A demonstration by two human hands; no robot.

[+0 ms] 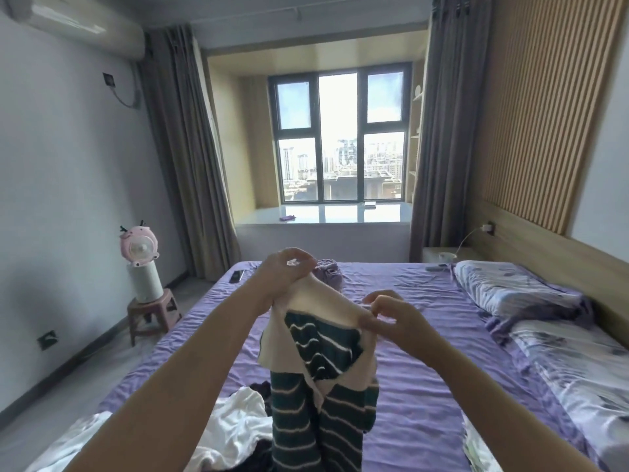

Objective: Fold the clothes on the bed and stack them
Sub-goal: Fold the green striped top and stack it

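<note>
Left hand [284, 279] and right hand [391, 321] both pinch the cream collar of a striped shirt [323, 386], fingers clamped on cloth, shirt hanging below fingers over the bed [425, 369].

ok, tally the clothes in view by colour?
Green striped with cream collar, held up by left hand and right hand: 1
White: 1
Dark: 1
Purple, far end of bed: 1
Total: 4

bright window [342, 137] backlight, soft blur, warped edges.
</note>
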